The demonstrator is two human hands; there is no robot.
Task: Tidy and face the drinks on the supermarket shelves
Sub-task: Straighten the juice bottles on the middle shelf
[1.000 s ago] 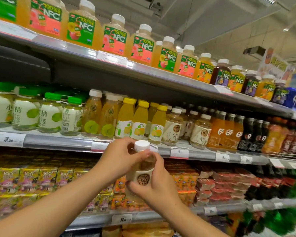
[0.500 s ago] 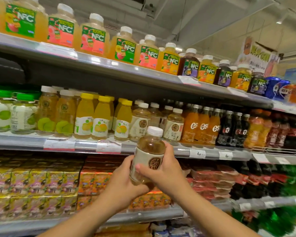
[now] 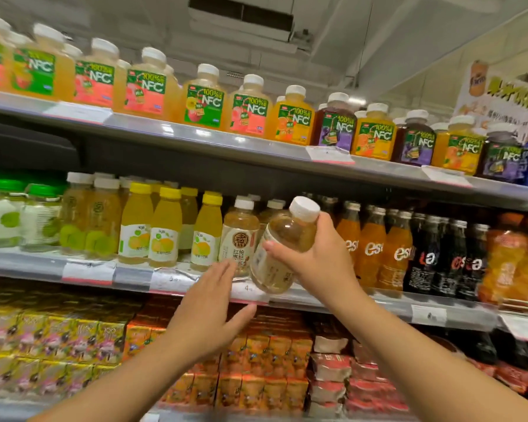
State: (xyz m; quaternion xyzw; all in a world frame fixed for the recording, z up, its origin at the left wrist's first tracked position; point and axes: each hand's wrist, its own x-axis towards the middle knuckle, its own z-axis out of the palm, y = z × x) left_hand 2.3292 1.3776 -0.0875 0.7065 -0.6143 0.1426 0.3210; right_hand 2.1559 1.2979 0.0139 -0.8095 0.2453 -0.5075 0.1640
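Right hand (image 3: 314,257) grips the tea bottle (image 3: 282,248) round its middle, fingers and thumb curled on it, at the front of the middle shelf (image 3: 134,277) beside a matching upright bottle (image 3: 239,236). Long axis tilted, white cap up and to the right, base down-left over the shelf edge. Left hand (image 3: 209,315) spread flat, holding nothing, just below the base.

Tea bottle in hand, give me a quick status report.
Right hand grips tea bottle, tilted, at the middle shelf. Left hand open, below. Matching bottle stands just left of the slot.
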